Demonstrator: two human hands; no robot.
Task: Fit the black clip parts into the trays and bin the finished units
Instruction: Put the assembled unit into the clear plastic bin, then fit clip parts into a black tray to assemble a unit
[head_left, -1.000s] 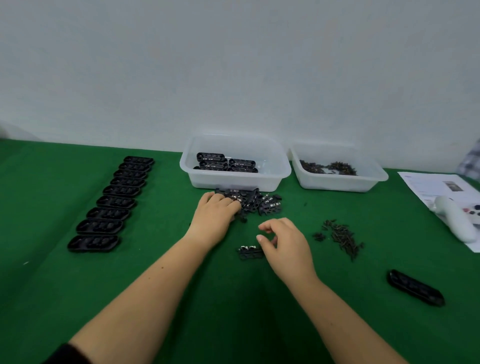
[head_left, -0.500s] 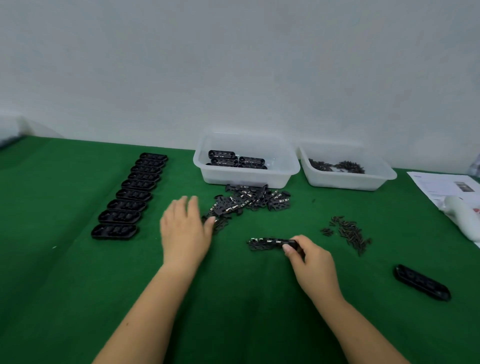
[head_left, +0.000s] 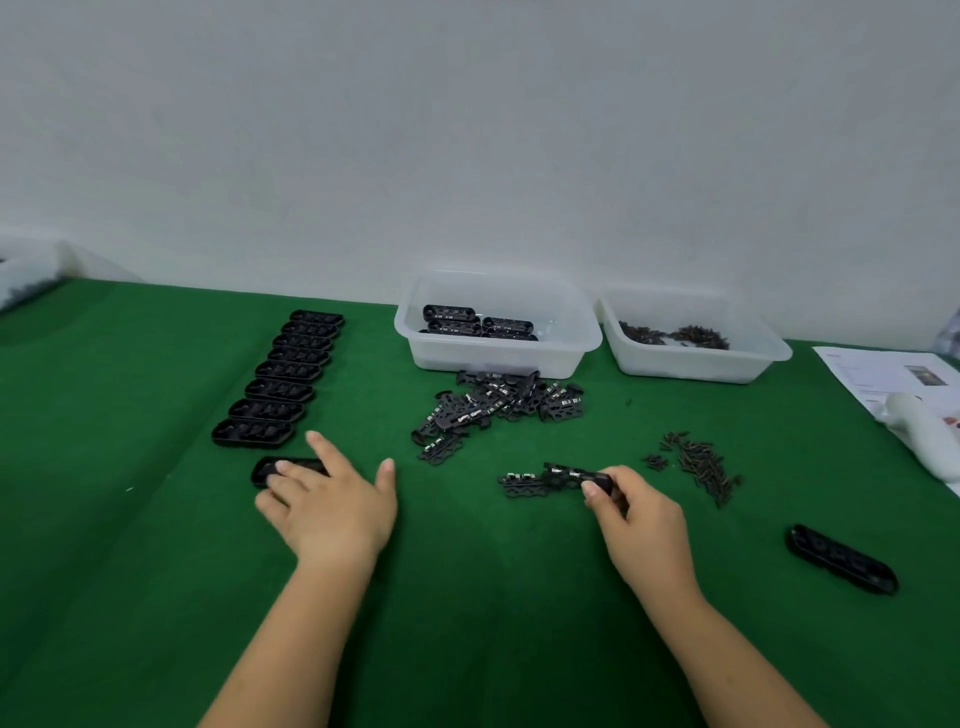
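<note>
Two bare hands work over a green table (head_left: 130, 597). Left hand (head_left: 332, 506) lies spread, fingers straight, fingertips resting on a black tray (head_left: 270, 469) just below a row of eight trays (head_left: 283, 387). Right hand (head_left: 636, 519) pinches one end of a black clip part (head_left: 569, 474), which overlaps another clip part (head_left: 522, 484) on the cloth. A pile of clip parts (head_left: 498, 408) sits before the clear bin (head_left: 571, 353) holding finished units (head_left: 475, 325). Another tray (head_left: 841, 566) lies far right.
</note>
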